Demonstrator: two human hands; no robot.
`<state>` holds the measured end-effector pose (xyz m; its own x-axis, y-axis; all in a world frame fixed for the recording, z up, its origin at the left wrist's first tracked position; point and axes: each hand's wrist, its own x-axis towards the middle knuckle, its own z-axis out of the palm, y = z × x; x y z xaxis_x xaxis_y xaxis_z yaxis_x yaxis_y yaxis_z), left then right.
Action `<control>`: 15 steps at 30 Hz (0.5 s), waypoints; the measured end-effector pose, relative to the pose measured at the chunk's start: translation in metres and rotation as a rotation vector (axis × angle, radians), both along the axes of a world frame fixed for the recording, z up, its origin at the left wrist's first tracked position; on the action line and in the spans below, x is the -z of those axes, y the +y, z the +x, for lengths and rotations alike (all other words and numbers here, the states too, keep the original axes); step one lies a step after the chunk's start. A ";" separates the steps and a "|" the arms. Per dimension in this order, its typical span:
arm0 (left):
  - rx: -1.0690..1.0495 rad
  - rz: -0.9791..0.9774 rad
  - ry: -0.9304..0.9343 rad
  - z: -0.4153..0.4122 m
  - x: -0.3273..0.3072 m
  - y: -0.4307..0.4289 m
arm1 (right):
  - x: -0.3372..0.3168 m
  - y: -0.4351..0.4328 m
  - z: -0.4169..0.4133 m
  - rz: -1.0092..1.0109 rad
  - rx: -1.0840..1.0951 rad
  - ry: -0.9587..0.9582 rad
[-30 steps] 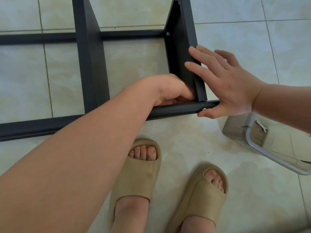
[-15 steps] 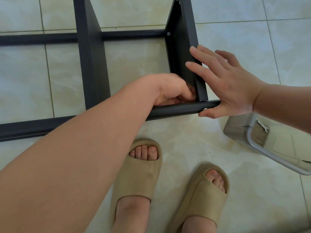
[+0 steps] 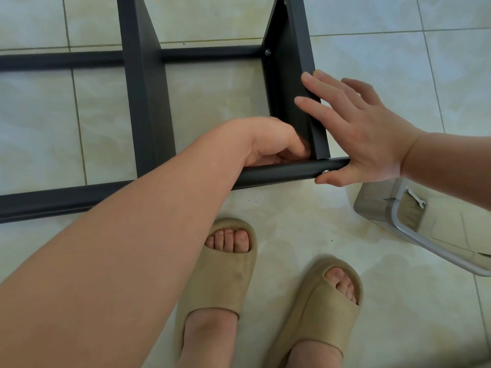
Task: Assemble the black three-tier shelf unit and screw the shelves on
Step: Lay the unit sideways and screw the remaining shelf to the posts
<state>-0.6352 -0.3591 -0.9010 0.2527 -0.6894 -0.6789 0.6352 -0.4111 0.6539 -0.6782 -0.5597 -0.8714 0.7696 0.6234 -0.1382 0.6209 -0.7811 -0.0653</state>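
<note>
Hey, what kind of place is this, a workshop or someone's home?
Probably a room at home, not a workshop: glossy cream floor tiles, feet in beige slippers, and the black shelf frame laid out right on the tiles.

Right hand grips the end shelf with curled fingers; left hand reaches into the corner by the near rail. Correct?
Not quite. The head view shows the right hand open, fingers straight against the end shelf, not gripping it. The left hand does reach into the corner by the near rail.
</note>
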 end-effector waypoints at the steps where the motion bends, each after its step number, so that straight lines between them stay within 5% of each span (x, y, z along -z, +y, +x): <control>1: -0.001 0.001 -0.004 0.000 0.001 0.000 | 0.000 0.000 0.000 0.000 -0.001 0.002; 15: -0.040 -0.052 -0.078 -0.002 -0.001 -0.002 | 0.002 0.000 0.000 0.005 -0.002 -0.001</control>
